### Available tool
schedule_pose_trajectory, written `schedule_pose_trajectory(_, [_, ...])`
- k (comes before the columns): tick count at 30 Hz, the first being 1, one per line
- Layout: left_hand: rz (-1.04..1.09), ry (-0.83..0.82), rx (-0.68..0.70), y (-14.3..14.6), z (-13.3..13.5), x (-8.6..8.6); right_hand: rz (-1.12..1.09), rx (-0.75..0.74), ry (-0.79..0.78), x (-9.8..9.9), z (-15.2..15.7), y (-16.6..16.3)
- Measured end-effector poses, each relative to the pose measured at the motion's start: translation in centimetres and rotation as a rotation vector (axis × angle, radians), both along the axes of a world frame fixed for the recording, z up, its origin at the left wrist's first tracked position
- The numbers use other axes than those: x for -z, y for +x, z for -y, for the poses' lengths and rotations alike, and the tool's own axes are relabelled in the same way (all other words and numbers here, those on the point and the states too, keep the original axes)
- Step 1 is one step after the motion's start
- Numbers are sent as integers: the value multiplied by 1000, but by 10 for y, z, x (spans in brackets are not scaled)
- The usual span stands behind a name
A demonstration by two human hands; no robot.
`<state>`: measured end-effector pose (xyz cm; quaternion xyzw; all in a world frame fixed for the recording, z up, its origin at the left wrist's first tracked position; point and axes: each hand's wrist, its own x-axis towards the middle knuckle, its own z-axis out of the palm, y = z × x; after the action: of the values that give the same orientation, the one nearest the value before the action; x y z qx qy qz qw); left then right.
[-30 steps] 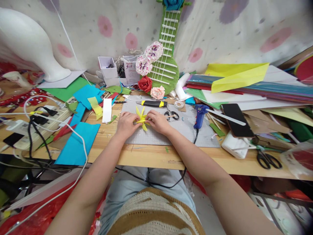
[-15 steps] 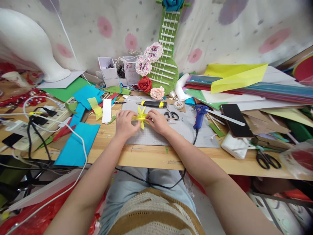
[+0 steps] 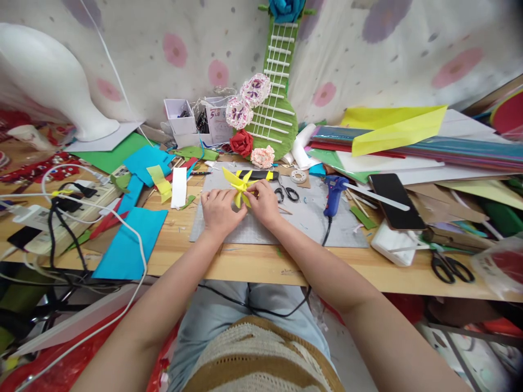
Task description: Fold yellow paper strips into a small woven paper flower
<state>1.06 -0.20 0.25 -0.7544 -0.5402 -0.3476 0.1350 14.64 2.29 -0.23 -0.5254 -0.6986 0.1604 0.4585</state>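
A yellow paper flower [image 3: 242, 184] with pointed petals is held between both hands above the grey cutting mat [image 3: 245, 235]. My left hand [image 3: 223, 209] pinches it from the left and below, its fingers bent together. From the right, my right hand [image 3: 263, 201] grips a petal near the centre with thumb and fingers. Fingertips hide part of the lower petals. Right behind the flower lies a yellow-and-black utility knife [image 3: 263, 175]. Small black-handled scissors [image 3: 291, 194] rest just right of my right hand.
A blue glue gun [image 3: 334, 198] lies on the mat's right side, its cord running off the table's front. Further right are a phone [image 3: 395, 200] and black scissors [image 3: 451, 268]. Blue paper [image 3: 133, 242] and a power strip [image 3: 69, 212] with cables lie left. A green guitar-shaped craft [image 3: 278, 117] stands behind.
Both hands have shifted slightly to the right. The yellow flower has turned and tilted, with one long petal now pointing up and left.
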Motion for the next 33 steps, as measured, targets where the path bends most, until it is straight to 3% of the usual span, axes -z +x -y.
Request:
schedule_pose_trajectory(16, [30,-60,-80,-1,-4,7,-54,-142,-4,-3,2,-5])
schedule_pose_trajectory(26, [257,171,-32,-8,-6,5,-242,-261,53,-12,7,-2])
schedule_pose_trajectory(33, [271,190,-9,-8,-7,5,-235,-287,71,-14,9,-1])
